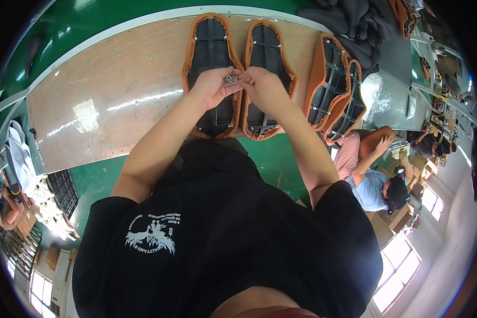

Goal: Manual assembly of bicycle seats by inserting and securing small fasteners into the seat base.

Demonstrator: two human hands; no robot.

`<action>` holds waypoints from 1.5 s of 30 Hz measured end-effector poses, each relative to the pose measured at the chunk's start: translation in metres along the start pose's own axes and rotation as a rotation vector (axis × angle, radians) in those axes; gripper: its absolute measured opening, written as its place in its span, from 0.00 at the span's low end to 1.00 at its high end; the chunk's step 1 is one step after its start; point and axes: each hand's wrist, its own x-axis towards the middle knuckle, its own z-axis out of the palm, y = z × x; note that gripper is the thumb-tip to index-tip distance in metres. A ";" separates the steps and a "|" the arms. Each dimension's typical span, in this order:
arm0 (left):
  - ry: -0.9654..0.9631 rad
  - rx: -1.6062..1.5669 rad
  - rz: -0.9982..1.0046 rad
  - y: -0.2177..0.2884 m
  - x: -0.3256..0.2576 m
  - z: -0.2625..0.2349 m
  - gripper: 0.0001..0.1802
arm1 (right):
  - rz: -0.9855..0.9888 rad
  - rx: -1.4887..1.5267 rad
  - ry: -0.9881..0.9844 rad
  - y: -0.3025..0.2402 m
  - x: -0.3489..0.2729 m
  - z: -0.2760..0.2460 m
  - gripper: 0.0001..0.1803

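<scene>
My left hand [212,85] is cupped palm up and holds a small heap of shiny metal fasteners [229,79]. My right hand [264,87] meets it, fingertips pinching at the fasteners. Both hands hover above two upturned seats lying side by side on the wooden table [116,100]: a left seat [209,42] and a right seat [267,45], each with a black underside and an orange-brown rim. My forearms hide the near ends of both seats.
Two more orange-rimmed seats [334,85] lean at the table's right end, with a pile of black seat parts [350,21] behind. A seated person in a blue shirt [373,183] works at the right. Green floor [270,159] lies below the table edge.
</scene>
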 end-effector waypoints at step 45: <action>-0.040 0.376 -0.120 -0.040 -0.014 -0.017 0.13 | 0.134 -0.643 -0.143 0.204 0.095 -0.021 0.15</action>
